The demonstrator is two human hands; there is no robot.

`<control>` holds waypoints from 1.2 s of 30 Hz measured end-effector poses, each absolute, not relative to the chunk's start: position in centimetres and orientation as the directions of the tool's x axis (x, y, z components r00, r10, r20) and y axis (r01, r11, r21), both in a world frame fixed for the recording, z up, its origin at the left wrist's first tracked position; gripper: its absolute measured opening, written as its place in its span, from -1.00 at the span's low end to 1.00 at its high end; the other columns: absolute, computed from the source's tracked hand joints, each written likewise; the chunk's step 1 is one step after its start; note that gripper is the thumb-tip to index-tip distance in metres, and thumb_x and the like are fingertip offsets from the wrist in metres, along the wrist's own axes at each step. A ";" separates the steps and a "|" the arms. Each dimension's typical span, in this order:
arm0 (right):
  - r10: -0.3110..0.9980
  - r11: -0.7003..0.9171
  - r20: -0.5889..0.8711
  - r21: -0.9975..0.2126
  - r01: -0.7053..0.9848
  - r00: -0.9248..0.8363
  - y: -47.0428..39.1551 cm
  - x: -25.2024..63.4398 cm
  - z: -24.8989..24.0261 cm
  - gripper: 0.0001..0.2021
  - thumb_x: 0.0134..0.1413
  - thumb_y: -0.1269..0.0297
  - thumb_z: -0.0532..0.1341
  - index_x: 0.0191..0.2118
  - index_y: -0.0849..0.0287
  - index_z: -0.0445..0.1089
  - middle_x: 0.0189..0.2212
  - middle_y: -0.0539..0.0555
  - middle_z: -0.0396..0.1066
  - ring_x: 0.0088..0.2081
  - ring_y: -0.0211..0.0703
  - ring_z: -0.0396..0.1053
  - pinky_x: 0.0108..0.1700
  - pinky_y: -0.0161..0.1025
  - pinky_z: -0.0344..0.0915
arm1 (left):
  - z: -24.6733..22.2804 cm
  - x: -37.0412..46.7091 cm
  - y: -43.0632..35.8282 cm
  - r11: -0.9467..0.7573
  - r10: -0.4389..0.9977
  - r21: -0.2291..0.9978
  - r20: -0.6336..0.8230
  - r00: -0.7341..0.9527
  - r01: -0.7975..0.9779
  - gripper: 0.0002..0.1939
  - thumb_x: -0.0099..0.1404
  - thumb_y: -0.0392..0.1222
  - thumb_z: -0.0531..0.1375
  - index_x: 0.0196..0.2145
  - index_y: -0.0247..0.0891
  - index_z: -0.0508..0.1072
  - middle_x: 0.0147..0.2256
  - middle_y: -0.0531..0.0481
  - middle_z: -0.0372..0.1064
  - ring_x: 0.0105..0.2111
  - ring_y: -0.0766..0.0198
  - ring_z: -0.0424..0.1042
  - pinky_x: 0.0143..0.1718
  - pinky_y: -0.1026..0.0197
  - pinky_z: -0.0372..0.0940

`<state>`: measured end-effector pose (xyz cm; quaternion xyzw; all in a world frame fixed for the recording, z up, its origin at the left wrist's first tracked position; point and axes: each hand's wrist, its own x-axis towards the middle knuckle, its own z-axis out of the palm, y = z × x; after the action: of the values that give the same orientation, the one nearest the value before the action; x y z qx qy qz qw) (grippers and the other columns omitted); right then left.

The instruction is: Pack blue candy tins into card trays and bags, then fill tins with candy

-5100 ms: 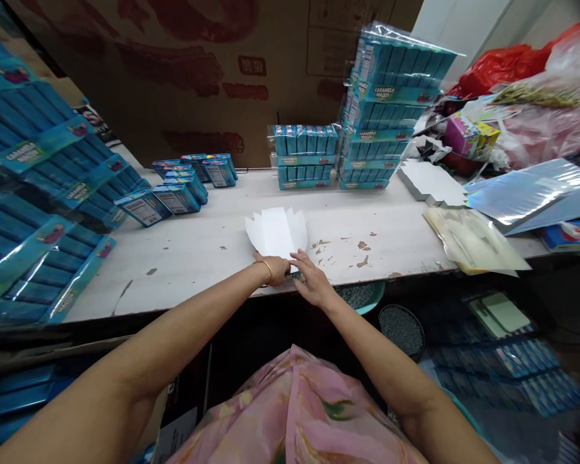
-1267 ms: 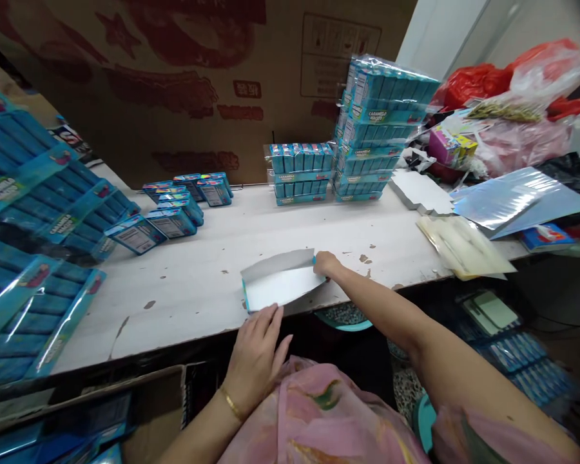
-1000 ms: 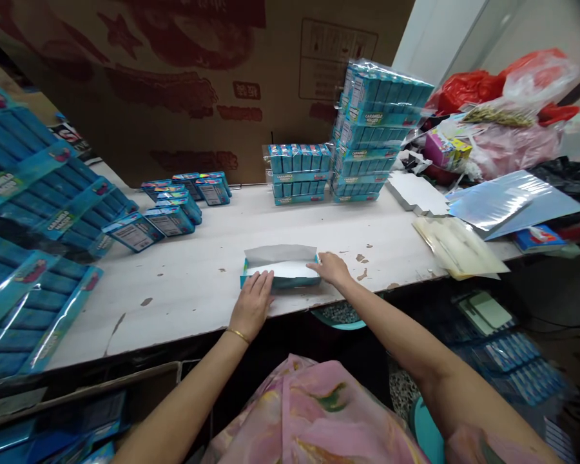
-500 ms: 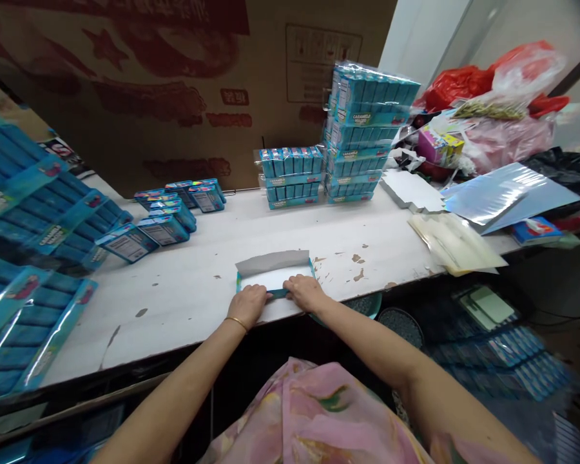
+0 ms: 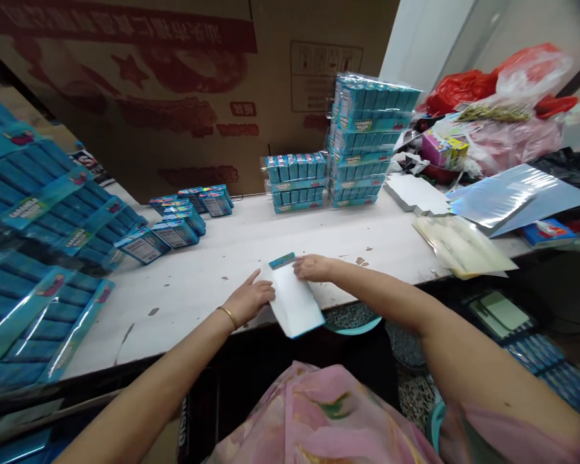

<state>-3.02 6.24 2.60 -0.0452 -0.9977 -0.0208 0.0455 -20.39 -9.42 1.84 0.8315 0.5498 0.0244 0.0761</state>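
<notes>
Head view: card tray (image 5: 294, 306), white inside, lying between both hands at the near edge of the table (image 5: 345, 235). Right hand (image 5: 312, 267) grips its far right side, fingers curled; left hand (image 5: 250, 300) touches its left side, grip uncertain. Shaping appears partly done, filling not begun; packed trays (image 5: 362, 142) stand behind, loose blue boxes (image 5: 178, 233) unpacked.

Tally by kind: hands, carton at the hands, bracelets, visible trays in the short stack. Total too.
Hands: 2 (left hand, right hand)
Carton: 1
Bracelet: 1
Trays: 2 (upper tray, lower tray)
Total: 6
</notes>
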 end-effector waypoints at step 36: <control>0.866 0.491 0.219 -0.543 0.681 -0.450 -0.7 0.6 -2.6 -0.51 0.12 0.18 -0.05 0.13 0.30 -0.04 -0.20 0.20 0.30 -0.20 -0.11 0.27 -0.15 -0.17 0.19 | -0.1 -19.0 -7.1 0.287 0.940 0.128 -0.231 -0.253 0.949 -0.63 0.19 -0.09 -0.07 -0.10 -0.33 0.22 -0.22 -0.25 0.33 -0.22 0.01 0.34 -0.29 0.04 0.21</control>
<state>0.65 -0.73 -2.60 -0.4663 -0.8293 0.1923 0.2403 -19.04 -7.10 -0.08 0.5969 0.7912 -0.0187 0.1318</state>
